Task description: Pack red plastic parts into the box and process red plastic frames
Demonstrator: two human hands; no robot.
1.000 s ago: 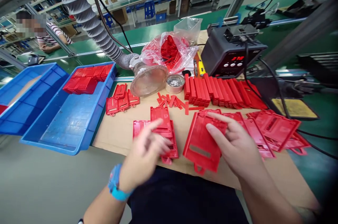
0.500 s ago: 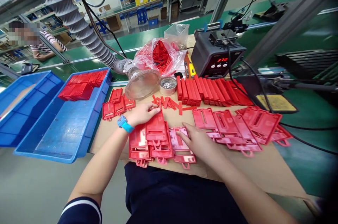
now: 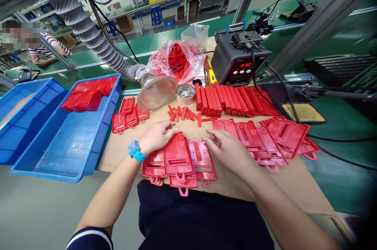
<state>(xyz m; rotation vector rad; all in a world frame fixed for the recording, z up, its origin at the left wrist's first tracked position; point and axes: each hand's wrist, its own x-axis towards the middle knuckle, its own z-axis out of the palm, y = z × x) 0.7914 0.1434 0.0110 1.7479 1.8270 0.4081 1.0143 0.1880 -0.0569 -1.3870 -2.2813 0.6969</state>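
Observation:
My left hand (image 3: pixel 157 136), with a blue watch (image 3: pixel 135 150) on its wrist, lies at the upper left of the middle red plastic plate (image 3: pixel 178 153). Its thumb and fingers are a little apart near the top edge, with nothing visible between them. The middle plate overlaps other slotted plates, including a left one (image 3: pixel 153 162) and a right one (image 3: pixel 201 155). My right hand (image 3: pixel 228 148) hovers beside the right plate's upper corner, fingers curved and apart, holding nothing. Small loose red strips (image 3: pixel 187 113) lie beyond both hands.
Red plates (image 3: pixel 250 136) overlap on the right, below stacked red bars (image 3: pixel 232 100). Behind stand a round solder tin (image 3: pixel 185 94), a bag of red parts (image 3: pixel 160 63) and a black soldering station (image 3: pixel 235 63). An extraction hood (image 3: pixel 156 93) hangs left of centre. Blue bins (image 3: pixel 55 151) flank the cardboard.
The middle plate has come down toward me and lies over the others, its loop near the table edge. My left hand has let go of its top; my right hand has moved slightly away from the right plate.

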